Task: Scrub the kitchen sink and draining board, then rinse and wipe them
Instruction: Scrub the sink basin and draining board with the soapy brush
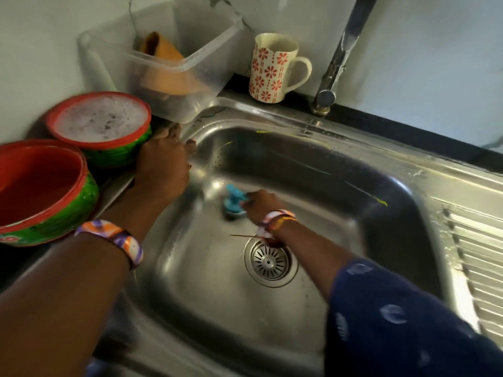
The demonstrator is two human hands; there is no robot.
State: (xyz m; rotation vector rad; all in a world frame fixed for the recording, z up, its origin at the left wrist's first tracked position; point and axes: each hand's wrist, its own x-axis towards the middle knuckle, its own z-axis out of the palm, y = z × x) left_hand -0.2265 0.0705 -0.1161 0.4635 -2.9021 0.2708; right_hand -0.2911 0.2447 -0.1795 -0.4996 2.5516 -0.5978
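Observation:
The steel sink (313, 170) fills the middle of the head view, with thin yellow-green streaks on its back wall and a round drain strainer (269, 261) in its floor. My right hand (261, 205) is down in the basin and grips a blue-handled scrubber (233, 204) against the floor near the back left corner. My left hand (163, 164) rests on the sink's left rim, fingers curled over the edge. The ridged draining board (473, 257) lies to the right.
Two red and green bowls stand left of the sink: a near bowl (40, 194) and a far bowl (100, 126) holding foamy liquid. Behind are a clear plastic container (174, 66), a flowered mug (272, 69) and the tap (343, 50).

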